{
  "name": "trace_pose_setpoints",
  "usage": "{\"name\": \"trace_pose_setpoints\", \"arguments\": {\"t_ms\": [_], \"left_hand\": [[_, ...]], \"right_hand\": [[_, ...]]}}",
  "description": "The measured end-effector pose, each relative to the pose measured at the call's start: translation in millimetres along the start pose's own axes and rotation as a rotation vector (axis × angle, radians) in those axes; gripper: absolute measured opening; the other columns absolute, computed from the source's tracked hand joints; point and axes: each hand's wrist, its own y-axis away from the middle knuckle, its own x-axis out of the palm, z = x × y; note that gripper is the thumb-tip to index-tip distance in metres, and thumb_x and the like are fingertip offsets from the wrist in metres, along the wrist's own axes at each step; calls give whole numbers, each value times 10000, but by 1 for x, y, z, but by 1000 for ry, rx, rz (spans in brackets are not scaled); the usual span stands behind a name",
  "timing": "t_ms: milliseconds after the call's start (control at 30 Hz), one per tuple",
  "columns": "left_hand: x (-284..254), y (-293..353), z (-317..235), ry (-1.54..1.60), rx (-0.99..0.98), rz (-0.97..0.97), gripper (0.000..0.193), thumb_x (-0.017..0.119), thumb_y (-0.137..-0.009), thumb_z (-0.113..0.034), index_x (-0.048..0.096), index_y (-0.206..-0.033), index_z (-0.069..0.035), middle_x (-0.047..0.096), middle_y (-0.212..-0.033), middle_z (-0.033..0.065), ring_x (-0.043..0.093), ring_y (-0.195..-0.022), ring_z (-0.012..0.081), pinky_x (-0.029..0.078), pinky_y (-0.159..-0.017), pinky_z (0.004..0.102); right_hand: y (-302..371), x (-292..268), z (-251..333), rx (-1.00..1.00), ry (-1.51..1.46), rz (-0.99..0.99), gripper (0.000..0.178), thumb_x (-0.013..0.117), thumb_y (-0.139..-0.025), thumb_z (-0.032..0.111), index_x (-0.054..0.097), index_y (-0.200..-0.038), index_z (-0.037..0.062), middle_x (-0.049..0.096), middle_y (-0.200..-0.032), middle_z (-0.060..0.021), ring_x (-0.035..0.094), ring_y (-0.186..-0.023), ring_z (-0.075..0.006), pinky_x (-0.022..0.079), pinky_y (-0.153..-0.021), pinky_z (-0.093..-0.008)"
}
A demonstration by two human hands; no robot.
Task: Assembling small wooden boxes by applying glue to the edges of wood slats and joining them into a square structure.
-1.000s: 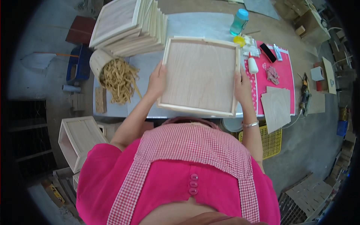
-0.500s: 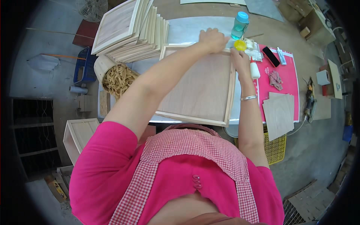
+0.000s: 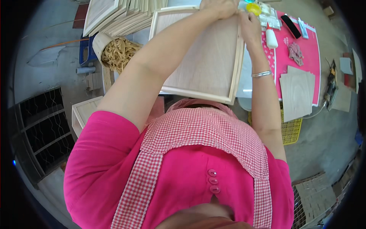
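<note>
One framed panel [image 3: 206, 57] — over the surface [image 3: 246, 82], right in front of me. Left grip [image 3: 220, 8] bent at its far rim, partly cut off at the view's top; can't tell if closed on it. Right grip [image 3: 249, 26] at the far right corner, fingers curled — can't tell if pinching. White bottle [image 3: 271, 39] just right, tan strips [image 3: 120, 53] left, panel stack [image 3: 126, 17] far left.

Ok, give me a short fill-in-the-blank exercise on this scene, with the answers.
The left hand is at the ____ (near or far) edge of the framed panel.
The bracelet is on the person's ____ arm.
The white bottle has a ____ tip.
The rag lies on the ____ mat.

Missing words: far; right; red; pink.
</note>
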Motion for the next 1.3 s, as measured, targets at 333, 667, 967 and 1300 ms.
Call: {"name": "trace_pose_setpoints", "arguments": {"t_ms": [333,667,967,1300], "left_hand": [[-35,42,83,210,402,-333,405,488,-914,-329,650,-1047,17,627,-1090,238,577,-1058,373,431,-934,429],[-5,57,234,350,-35,-139,275,552,-856,-194,637,-924,57,673,-851,127,652,-767,289,520,-734,413],[8,222,221,1137,-206,35,378,635,-899,-250,609,-1207,-34,632,-1099,50,574,-1009,131,470,-884,314],[3,261,237,1277,-205,97,402,649,-881,-152,570,-1244,0,640,-1109,57,583,-1018,142,464,-912,313]], "right_hand": [[224,-117,27,403,-301,222,259,480,-981,268,536,-920,23,540,-668,-22,501,-480,-78,363,-418,-203],[235,-59,31,292,-347,-168,232,524,-968,238,487,-913,16,638,-705,-148,651,-570,-195,545,-495,-309],[98,-94,-7,156,-78,-126,445,573,-935,333,577,-1162,-51,661,-865,-92,624,-712,-146,510,-636,-265],[296,-63,33,188,-118,194,466,585,-933,179,468,-1322,-48,592,-1202,-140,553,-1081,-173,452,-910,-300]]}}
